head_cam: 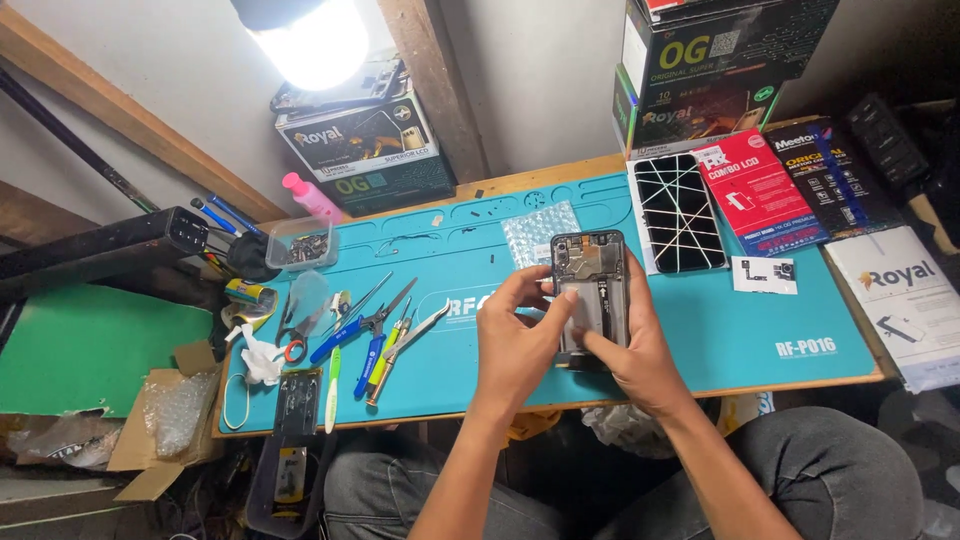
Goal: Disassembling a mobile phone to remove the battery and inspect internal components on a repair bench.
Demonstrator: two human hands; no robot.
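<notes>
You hold the opened phone up over the blue mat: your left hand pinches its left edge and your right hand grips it from below. It looks light, thin and easy to break, so I think you should hold its hard side edges, not the bare parts inside. A red flat pack and a white pack lie to the right, and dark boxes stand stacked behind

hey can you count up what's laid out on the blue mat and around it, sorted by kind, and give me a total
Opened phone held in the left hand and right hand: 1
Cracked screen panels on the mat: 1
Red flat boxes: 1
Clear screw trays: 1
Pink bottles: 1
Blue-handled pliers: 1
Bubble-wrap bags: 1
Total: 7
</notes>
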